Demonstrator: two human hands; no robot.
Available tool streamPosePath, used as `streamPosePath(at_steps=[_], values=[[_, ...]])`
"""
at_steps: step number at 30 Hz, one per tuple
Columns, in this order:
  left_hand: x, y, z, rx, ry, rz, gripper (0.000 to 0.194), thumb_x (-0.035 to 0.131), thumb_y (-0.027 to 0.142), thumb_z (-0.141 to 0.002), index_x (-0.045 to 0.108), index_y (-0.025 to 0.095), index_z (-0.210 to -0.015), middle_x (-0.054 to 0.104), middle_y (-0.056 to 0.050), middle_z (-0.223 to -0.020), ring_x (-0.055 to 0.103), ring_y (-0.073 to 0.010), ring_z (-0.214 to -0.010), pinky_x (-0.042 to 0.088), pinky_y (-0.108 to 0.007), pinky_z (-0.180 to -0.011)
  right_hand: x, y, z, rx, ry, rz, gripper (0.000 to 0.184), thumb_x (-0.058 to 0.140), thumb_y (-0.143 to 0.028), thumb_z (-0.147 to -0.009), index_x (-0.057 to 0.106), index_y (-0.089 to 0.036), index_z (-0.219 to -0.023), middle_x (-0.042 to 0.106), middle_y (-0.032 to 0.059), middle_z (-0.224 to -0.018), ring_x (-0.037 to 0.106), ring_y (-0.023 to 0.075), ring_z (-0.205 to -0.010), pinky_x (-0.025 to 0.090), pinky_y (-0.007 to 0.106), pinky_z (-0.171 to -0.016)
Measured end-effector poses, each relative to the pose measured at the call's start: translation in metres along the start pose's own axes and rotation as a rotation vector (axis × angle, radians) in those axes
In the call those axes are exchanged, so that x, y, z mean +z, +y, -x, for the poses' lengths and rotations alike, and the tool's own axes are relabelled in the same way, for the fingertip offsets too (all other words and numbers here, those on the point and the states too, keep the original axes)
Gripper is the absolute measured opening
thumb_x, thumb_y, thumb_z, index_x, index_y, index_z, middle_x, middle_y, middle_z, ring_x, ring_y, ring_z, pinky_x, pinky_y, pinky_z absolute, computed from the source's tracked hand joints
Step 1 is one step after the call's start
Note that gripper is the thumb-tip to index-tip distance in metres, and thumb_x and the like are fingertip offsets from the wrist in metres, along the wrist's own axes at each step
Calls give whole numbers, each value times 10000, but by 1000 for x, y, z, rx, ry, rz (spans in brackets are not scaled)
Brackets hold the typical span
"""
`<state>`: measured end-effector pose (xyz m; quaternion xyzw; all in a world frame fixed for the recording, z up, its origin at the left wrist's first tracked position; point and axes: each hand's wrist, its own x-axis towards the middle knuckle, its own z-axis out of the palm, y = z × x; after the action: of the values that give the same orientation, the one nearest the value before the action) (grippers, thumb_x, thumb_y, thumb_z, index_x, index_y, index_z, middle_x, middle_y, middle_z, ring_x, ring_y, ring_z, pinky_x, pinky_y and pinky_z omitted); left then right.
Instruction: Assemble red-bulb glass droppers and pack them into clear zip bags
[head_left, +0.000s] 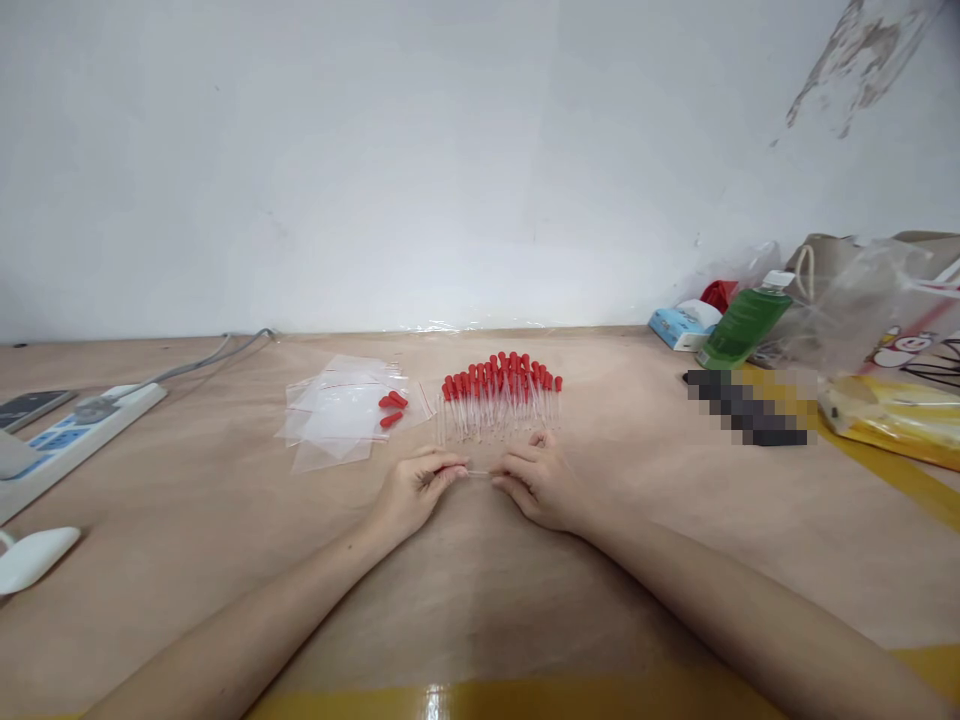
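Note:
A thin clear dropper tube (478,474) lies level between my two hands, just above or on the brown table covering. The fingertips of my left hand (420,485) pinch its left end; whether a bulb is inside that pinch is hidden. At the right end, my right hand (546,484) closes thumb and fingers on the same tube. Right behind the hands lies a fan of several droppers (499,390), red rubber bulbs pointing to the wall. Loose red bulbs (391,420) rest on the stack of clear zip bags (334,410) to the left.
On the left are a power strip (75,440), a phone (34,407) and a white rounded object (41,558). At the right stand a green bottle (742,325), a blue tissue pack (681,327), plastic bags (892,310) and a blurred dark object (750,408). A wall (450,170) closes the back.

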<state>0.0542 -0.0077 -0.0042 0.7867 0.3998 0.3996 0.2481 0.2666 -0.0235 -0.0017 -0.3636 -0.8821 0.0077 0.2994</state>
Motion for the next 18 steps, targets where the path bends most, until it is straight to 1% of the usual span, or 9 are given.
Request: streamPosePath(at_steps=[2, 4, 7, 9, 12, 14, 18], values=[[-1, -3, -2, -52, 36, 55, 215, 597, 358, -750, 689, 209, -876, 687, -33, -813, 628, -168, -736, 512, -280, -671, 1, 1, 0, 46, 47, -37, 174, 412, -236, -861, 578, -185, -846, 619, 17, -751, 521, 121, -673, 273, 316, -760], [-1, -8, -3, -116, 53, 116, 266, 614, 385, -728, 683, 199, -904, 697, -37, -835, 641, -180, -749, 521, -294, -693, 3, 2, 1, 97, 109, -74, 161, 422, -252, -858, 567, -184, -856, 616, 16, -748, 522, 118, -662, 283, 313, -759], [0, -13, -5, -175, 34, 165, 337, 555, 403, -771, 640, 175, -1005, 697, -51, -867, 652, -184, -762, 527, -309, -713, 5, 5, 1, 148, 164, -103, 157, 426, -266, -858, 560, -187, -839, 609, 13, -717, 521, 120, -642, 295, 314, -761], [0, -14, -5, -158, 16, 109, 347, 504, 395, -809, 605, 177, -1060, 689, -52, -908, 644, -188, -822, 516, -324, -756, 6, 5, 1, 149, 170, -110, 155, 428, -267, -858, 560, -191, -837, 611, 11, -710, 524, 119, -639, 296, 321, -777], [0, -13, -5, -87, -7, -4, 307, 445, 376, -847, 599, 196, -1043, 657, -41, -1011, 596, -190, -955, 466, -344, -855, 6, 4, 1, 117, 177, -128, 134, 438, -253, -854, 558, -193, -847, 617, 2, -719, 533, 112, -636, 290, 328, -802], [0, -10, -4, -67, -25, -18, 293, 412, 369, -864, 597, 196, -1010, 643, -36, -1032, 582, -185, -972, 451, -339, -871, 6, 3, 0, 94, 179, -138, 123, 445, -245, -851, 556, -192, -849, 621, 2, -734, 539, 110, -641, 288, 330, -804], [0, -1, -5, -60, -74, -3, 270, 395, 353, -873, 570, 196, -1007, 643, -30, -994, 582, -176, -938, 452, -311, -832, 6, 2, 0, 80, 183, -142, 119, 451, -240, -849, 559, -193, -861, 623, 9, -744, 534, 112, -640, 292, 333, -799]])
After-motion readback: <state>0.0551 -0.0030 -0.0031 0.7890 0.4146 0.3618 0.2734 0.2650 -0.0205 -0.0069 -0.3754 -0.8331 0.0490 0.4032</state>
